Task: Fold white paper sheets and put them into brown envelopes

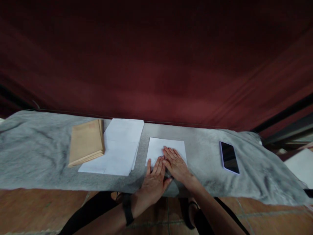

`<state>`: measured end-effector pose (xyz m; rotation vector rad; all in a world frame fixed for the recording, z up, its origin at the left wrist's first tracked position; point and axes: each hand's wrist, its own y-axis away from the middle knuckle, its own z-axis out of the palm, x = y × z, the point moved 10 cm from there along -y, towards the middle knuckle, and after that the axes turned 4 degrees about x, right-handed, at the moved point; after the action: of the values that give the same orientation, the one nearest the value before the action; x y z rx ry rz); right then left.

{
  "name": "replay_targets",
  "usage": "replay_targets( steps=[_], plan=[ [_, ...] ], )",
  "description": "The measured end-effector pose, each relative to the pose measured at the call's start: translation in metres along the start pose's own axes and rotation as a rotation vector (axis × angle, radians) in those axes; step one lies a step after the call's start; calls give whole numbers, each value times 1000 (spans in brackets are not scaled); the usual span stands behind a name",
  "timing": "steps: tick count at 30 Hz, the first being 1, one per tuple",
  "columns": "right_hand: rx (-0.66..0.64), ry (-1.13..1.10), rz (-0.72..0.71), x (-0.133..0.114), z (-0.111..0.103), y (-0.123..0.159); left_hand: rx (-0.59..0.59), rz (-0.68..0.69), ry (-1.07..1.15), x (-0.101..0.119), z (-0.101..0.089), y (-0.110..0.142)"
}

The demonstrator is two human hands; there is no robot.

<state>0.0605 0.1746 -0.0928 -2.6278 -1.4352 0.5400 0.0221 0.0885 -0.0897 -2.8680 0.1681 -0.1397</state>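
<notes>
A small white sheet of paper [157, 145], seemingly folded, lies flat on the grey cloth before me. My left hand [155, 182] rests on its near edge, fingers stretched out and thumb apart. Flat on the paper's right half is my right hand [176, 165], its fingers extended and its thumb side touching the left fingertips. Part of the paper's near edge is hidden under both hands. Left of it lies a stack of larger white sheets [122, 147]. A pile of brown envelopes [86, 142] overlaps that stack's left side.
A phone with a purple edge [229, 157] lies to the right on the grey cloth [200, 153]. Behind the cloth-covered surface rises a dark red wall or curtain [156, 71]. Something white [302, 166] shows at the far right. Below is a tiled floor [276, 218].
</notes>
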Motion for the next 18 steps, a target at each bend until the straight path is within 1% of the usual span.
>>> replay_targets(
  steps=[4,6,9,14,16,18],
  plan=[
    [6,33,-12,-1,0,1,-47,3,65,7,-5,9],
    [15,44,-20,-2,0,1,-48,13,92,9,-7,11],
    [30,48,-26,-3,-2,2,-13,13,122,5,-12,8],
    [52,50,-9,-7,-7,7,86,-81,107,-19,-23,-7],
    [60,53,-3,-10,-8,12,111,-63,84,-22,-24,-10],
    [62,67,7,-13,-9,17,128,-20,65,-20,-21,-10]
  ],
)
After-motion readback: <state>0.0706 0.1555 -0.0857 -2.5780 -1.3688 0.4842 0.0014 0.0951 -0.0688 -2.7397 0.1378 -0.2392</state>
